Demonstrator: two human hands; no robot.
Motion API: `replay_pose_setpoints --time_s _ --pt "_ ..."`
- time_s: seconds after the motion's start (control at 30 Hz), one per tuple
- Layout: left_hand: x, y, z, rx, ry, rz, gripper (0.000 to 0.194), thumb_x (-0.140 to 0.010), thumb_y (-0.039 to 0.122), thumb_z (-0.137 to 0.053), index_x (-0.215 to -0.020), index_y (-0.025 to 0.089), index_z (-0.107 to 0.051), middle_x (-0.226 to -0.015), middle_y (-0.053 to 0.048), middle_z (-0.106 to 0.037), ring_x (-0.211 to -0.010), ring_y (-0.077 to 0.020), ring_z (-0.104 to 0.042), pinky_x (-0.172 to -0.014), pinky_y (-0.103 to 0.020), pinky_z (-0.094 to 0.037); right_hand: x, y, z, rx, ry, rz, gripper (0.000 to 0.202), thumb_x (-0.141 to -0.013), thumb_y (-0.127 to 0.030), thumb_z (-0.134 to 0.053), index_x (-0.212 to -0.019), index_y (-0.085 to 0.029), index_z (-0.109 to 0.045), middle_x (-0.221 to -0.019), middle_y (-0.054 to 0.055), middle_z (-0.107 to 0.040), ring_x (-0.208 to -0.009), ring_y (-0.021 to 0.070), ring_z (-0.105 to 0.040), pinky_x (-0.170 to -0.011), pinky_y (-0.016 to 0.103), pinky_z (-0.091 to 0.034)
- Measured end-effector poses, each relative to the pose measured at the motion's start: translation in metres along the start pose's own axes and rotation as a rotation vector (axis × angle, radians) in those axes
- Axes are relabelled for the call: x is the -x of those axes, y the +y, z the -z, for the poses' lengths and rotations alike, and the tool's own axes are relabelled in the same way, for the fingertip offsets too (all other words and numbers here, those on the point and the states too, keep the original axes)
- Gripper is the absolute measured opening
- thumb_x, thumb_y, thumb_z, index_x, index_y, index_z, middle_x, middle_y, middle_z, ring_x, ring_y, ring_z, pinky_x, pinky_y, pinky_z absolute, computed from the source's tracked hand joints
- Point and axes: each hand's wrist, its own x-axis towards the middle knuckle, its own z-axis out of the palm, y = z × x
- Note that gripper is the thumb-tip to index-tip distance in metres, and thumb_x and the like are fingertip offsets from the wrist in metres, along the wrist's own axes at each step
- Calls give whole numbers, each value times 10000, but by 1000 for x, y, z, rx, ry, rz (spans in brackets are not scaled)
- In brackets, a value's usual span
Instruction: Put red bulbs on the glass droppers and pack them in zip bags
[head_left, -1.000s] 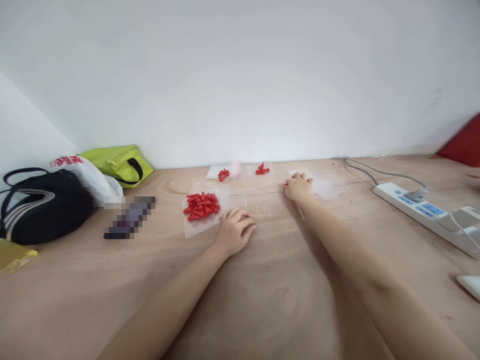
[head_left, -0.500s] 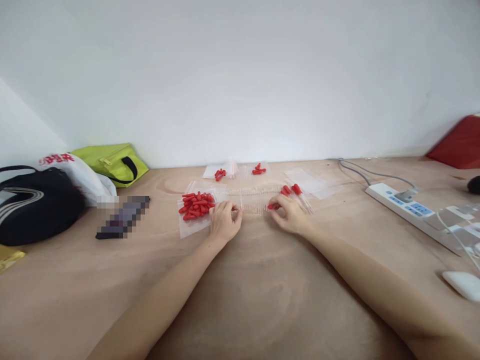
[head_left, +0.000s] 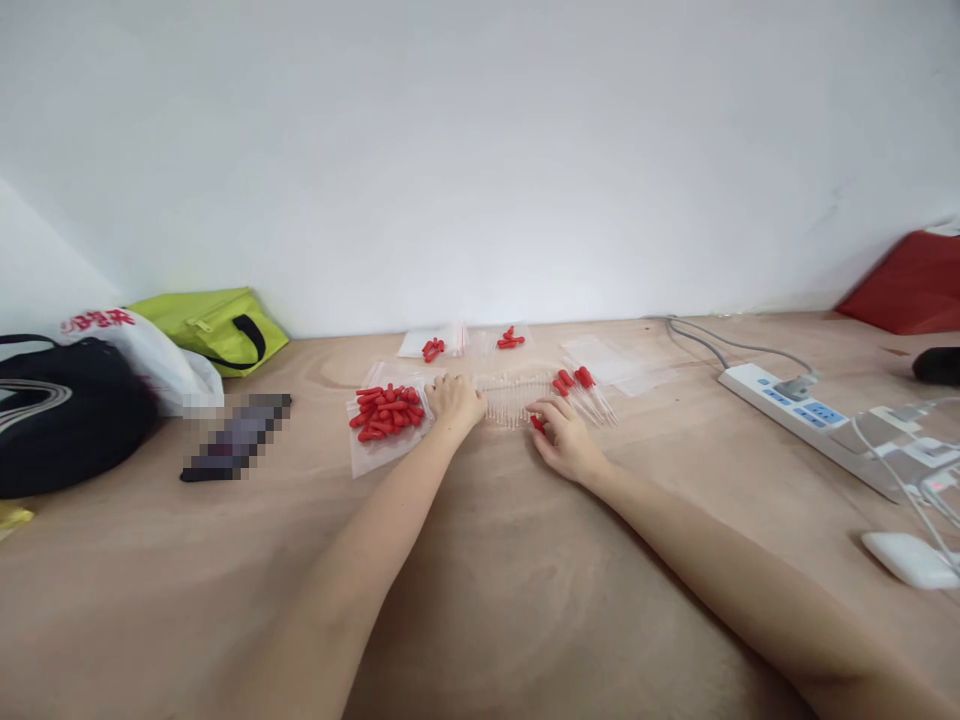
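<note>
Clear thin tubes (head_left: pixel 514 398) lie in a row between my two hands. My left hand (head_left: pixel 456 402) is at the row's left end, fingers bent and pressed together; what it grips, if anything, is hidden. Beside it, a pile of red rubber bulbs (head_left: pixel 386 411) rests on a clear plastic bag (head_left: pixel 365 461). My right hand (head_left: pixel 564 436) is near the row's right end, closed on a red bulb (head_left: pixel 538 424). Just beyond that hand lie several tubes (head_left: pixel 594 404) fitted with red bulbs (head_left: pixel 584 377).
Two small groups of red bulbs (head_left: pixel 433 349) lie on bags near the wall. Flat clear bags (head_left: pixel 619 365) are at back right. A phone (head_left: pixel 238 437) and bags (head_left: pixel 71 415) stand left; a power strip (head_left: pixel 814 412), cables and a white adapter (head_left: pixel 910 559) are right.
My left hand has moved forward onto the left end of the tubes. The right hand stays near the right end with the red bulb. The whole view has shifted slightly.
</note>
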Motion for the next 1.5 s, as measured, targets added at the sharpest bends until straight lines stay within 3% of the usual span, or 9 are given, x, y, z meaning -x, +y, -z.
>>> replay_pose_setpoints --time_s 0.2,0.43,0.53,0.63,0.77,0.87,1.2,1.5 --pt "-3 4 3 -13 -20 22 219 -713 263 -491 -773 109 -634 -874 -187 -624 -896 -333 -529 -765 -455 -331 -11 22 2 -8 69 -159 253 -700 -145 -451 -940 -174 -526 -921 80 -537 -698 149 -560 -713 332 -470" --pt "4 3 7 -18 29 -42 196 -747 231 -461 -781 119 -618 -886 -172 -616 -900 -324 -522 -756 -439 -337 -20 35 4 -20 192 -264 203 -696 -177 -460 -882 -174 -542 -871 72 -540 -713 154 -562 -722 339 -465" --pt "21 -2 12 6 76 -133 218 -806 242 -403 -824 124 -586 -916 -157 -605 -930 -306 -508 -754 -416 -335 -18 31 4 -11 223 -276 228 -711 -189 -467 -926 -170 -540 -885 80 -542 -740 158 -563 -767 356 -456" --pt "45 -15 17 123 122 -321 172 -838 238 -388 -833 151 -537 -840 -103 -619 -860 -265 -534 -727 -393 -327 -12 23 3 -11 231 -284 258 -712 -228 -511 -961 -175 -551 -948 98 -534 -808 173 -566 -811 374 -445" --pt "75 -37 16 279 99 -493 151 -864 216 -372 -835 184 -517 -818 -42 -640 -789 -198 -560 -747 -367 -303 -3 8 -1 -33 157 -222 107 -727 -279 -542 -757 -197 -604 -955 91 -552 -890 196 -551 -792 369 -455" --pt "86 -49 12 347 114 -551 194 -879 200 -351 -911 211 -542 -867 -34 -654 -812 -179 -570 -782 -362 -286 1 1 -3 -73 52 -138 140 -778 -272 -502 -813 -203 -619 -852 64 -596 -803 174 -563 -725 334 -469" --pt "86 -51 5 379 126 -553 194 -883 218 -365 -852 214 -556 -840 -15 -652 -791 -159 -578 -777 -342 -274 4 -6 -4 82 -159 63 203 -825 -286 -481 -970 -240 -616 -881 51 -625 -809 170 -562 -722 334 -377" --pt "85 -52 6 362 131 -575 195 -875 205 -380 -865 220 -574 -849 -16 -660 -815 -163 -581 -780 -346 -270 2 -14 -4 -7 -164 111 219 -827 -253 -488 -1016 -238 -598 -884 45 -622 -822 155 -569 -736 332 -367"
